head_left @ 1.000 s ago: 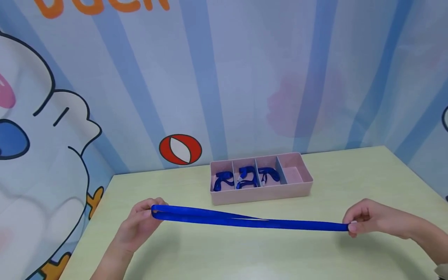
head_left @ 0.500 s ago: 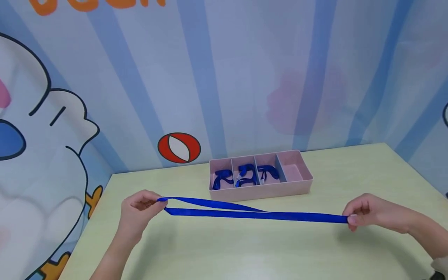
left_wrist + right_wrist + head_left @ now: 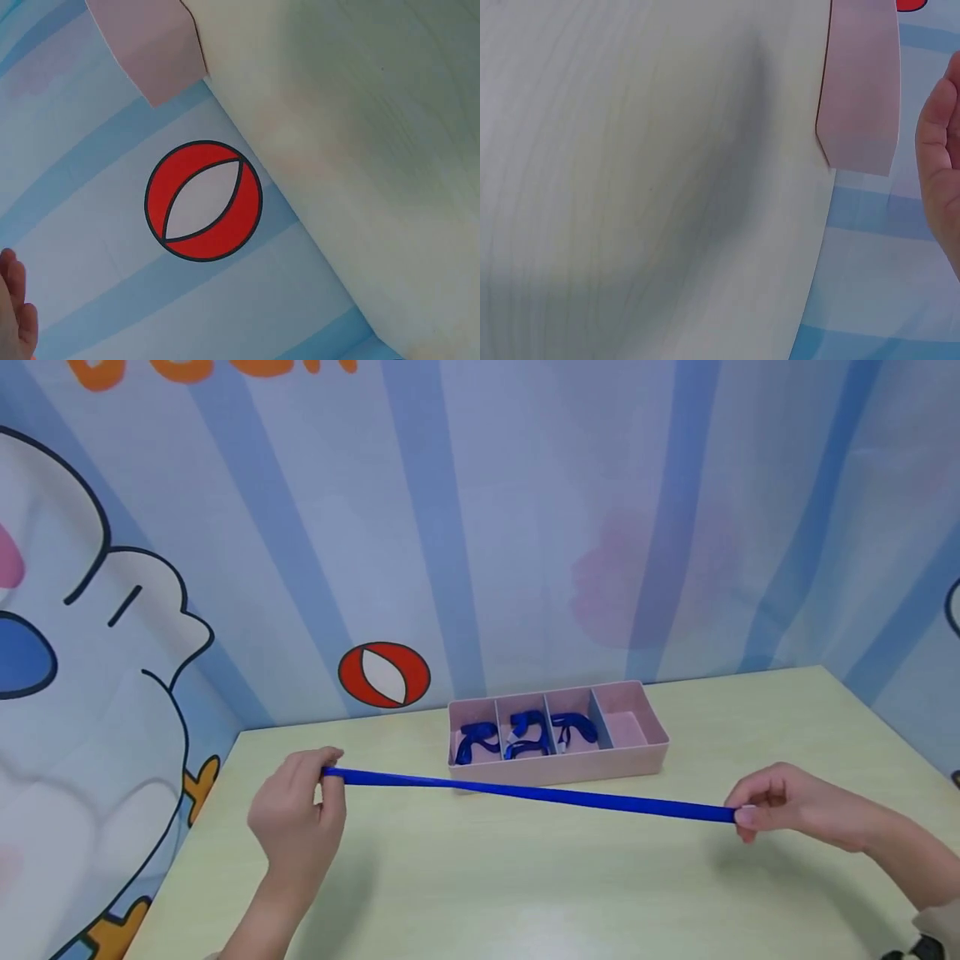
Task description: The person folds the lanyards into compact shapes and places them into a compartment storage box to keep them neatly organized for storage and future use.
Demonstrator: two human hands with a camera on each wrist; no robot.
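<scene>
A blue lanyard [image 3: 555, 794] is stretched above the table between both hands, its strands lying together as one band with a slight twist. My left hand [image 3: 300, 810] pinches its left end, thumb and fingers closed on the strap, the back of the hand toward the head camera. At the other end, my right hand [image 3: 783, 808] pinches the strap between thumb and fingers, a bit of white showing at the thumb. Both wrist views catch only part of a hand at the edge: left hand fingers [image 3: 22, 315] and right hand fingers [image 3: 937, 127]. The lanyard appears in neither.
Behind the lanyard a pink divided box [image 3: 562, 768] stands on the pale table [image 3: 540, 885]. Folded blue lanyards [image 3: 528, 733] lie in three of its compartments; the rightmost holds none. A printed backdrop [image 3: 517, 527] rises at the table's back edge.
My left hand has turned over and risen slightly, bringing the two separated strands at the left end together into one band. My right hand keeps its hold, slightly higher.
</scene>
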